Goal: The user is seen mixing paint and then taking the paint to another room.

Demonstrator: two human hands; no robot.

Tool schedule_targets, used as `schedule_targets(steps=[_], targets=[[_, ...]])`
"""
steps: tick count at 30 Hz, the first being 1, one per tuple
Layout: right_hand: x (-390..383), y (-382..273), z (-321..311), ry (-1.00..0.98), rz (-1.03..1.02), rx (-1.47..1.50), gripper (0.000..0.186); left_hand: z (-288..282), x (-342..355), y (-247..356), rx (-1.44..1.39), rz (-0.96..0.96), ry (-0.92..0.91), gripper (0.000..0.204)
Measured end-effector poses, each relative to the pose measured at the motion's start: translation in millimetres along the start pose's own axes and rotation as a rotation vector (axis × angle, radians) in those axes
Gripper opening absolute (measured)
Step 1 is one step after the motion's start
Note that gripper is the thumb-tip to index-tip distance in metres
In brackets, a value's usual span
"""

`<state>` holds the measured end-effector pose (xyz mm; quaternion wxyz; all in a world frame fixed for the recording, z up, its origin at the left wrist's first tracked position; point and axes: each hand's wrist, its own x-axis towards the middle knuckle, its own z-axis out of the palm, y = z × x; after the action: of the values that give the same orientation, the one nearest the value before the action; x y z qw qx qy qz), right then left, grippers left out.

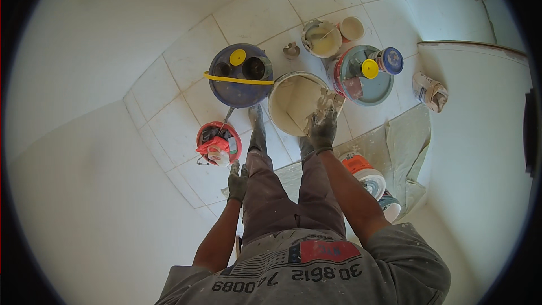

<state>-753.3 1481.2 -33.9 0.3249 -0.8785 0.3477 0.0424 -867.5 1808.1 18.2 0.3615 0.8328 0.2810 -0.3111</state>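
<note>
My right hand, in a dark glove smeared with pale putty, is over the right rim of a wide round bucket with cream-coloured material inside. It is closed around a putty-caked tool, seemingly flat; the coating hides its exact kind. Beside my left thigh hangs my left hand, also in a dirty dark glove, fingers stretched out and holding nothing. Just beyond that hand stands a red bucket filled with red and dark items and a clear plastic piece.
A dark blue lidded drum with a yellow handle carries cups. Further right stand a putty-filled bucket, a small pink pot, and a grey-lidded bucket with containers on top. A paper sack, a sheet and an orange-white bucket lie rightward.
</note>
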Motion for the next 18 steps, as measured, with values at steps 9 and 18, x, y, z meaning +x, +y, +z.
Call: schedule_targets(steps=[9, 18], targets=[[119.8, 98.9, 257.4, -0.320, 0.292, -0.047, 0.059, 49.0, 102.4, -11.0, 0.587, 0.401, -0.124, 0.077], [191.2, 168.0, 368.2, -0.283, -0.421, -0.343, 0.052, 47.5, 132.3, 2.5, 0.804, 0.412, -0.166, 0.077]])
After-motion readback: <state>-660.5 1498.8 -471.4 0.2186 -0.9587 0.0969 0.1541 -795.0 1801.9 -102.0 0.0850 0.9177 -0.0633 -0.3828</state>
